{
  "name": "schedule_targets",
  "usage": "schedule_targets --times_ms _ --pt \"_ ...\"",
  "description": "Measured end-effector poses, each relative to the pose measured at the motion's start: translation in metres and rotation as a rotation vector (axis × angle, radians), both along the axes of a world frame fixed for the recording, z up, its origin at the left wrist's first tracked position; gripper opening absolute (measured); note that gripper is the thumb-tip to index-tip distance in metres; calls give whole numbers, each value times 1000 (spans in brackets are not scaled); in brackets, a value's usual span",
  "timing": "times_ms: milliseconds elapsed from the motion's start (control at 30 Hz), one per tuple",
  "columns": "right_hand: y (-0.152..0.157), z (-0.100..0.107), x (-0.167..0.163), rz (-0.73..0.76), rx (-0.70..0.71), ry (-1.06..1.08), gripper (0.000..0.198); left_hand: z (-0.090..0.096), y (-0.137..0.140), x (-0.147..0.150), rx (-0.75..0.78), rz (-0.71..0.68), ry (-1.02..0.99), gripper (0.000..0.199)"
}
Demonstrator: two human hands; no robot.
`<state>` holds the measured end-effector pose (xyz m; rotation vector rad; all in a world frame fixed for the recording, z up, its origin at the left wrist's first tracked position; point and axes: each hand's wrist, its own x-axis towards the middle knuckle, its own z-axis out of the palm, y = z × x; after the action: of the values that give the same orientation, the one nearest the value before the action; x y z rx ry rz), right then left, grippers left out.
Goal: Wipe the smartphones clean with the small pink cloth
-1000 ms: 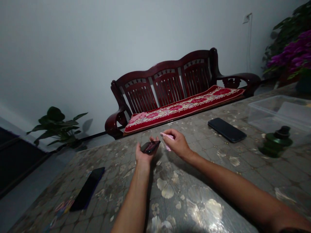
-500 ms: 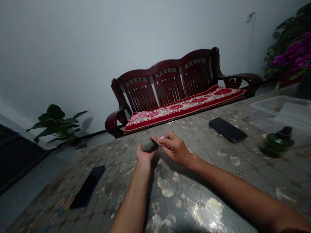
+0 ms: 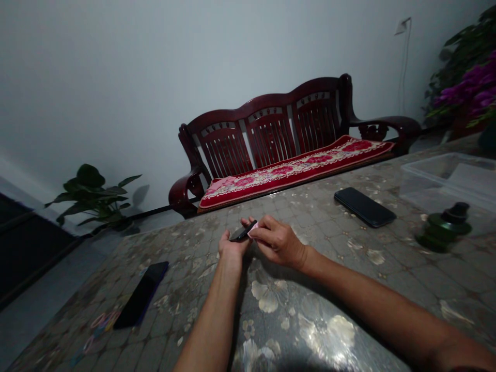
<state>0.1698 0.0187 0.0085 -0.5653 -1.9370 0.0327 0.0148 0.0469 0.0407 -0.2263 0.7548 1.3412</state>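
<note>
The surface [image 3: 289,302], lying on the near side of the settee, has a glossy grey covering patterned with diamond lines and pale flowers. The settee [image 3: 270,129] itself is polished dark-red wood with a wavy top rail, thin slats and scrolled arms; along its seat runs a red floral runner [image 3: 298,168] with a woven look. A broad-leaved plant [image 3: 98,199] stands left of the settee, magenta blossoms [image 3: 473,85] right of it. Nearer than the settee's right arm is a clear, straight-sided plastic box [image 3: 426,170]. Nearer than the settee's left half are both hands: the right hand [image 3: 281,243] is closed, fingertips pinching, and the left hand [image 3: 232,247] is palm up, half open and cupped. A flat black phone [image 3: 365,206] with rounded corners lies before the settee's right part; a longer purple-edged phone [image 3: 141,297] lies nearer than its left arm, and a squat green bottle [image 3: 444,230] with a dark cap stands nearer than its right arm. Before the settee's left half, the left hand cradles a thin, black slab [image 3: 243,232], tilted; the right hand holds a soft-looking pink piece [image 3: 253,230] at its edge.
</note>
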Motion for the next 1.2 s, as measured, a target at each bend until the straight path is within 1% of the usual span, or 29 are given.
schedule_targets --times_ms 167,267,467,567,767,1000,1200 --pt "-1 2 -1 -19 -43 67 25 2 -2 0 -3 -23 -5 57" --pt "-1 3 -2 -24 -52 55 23 2 -3 1 -3 -14 -14 56" --pt "0 1 -1 -33 -57 52 23 2 -3 1 39 -20 72 51" --pt "1 0 0 -44 -75 68 25 1 -3 1 32 -7 41 51" --pt "0 2 -1 -28 -73 74 24 0 -3 4 -32 22 7 49" --pt "-1 3 -2 -49 -46 46 21 -2 -3 4 -34 19 13 48" --pt "-2 5 -1 -67 -31 45 25 -6 -1 3 -18 16 63 46"
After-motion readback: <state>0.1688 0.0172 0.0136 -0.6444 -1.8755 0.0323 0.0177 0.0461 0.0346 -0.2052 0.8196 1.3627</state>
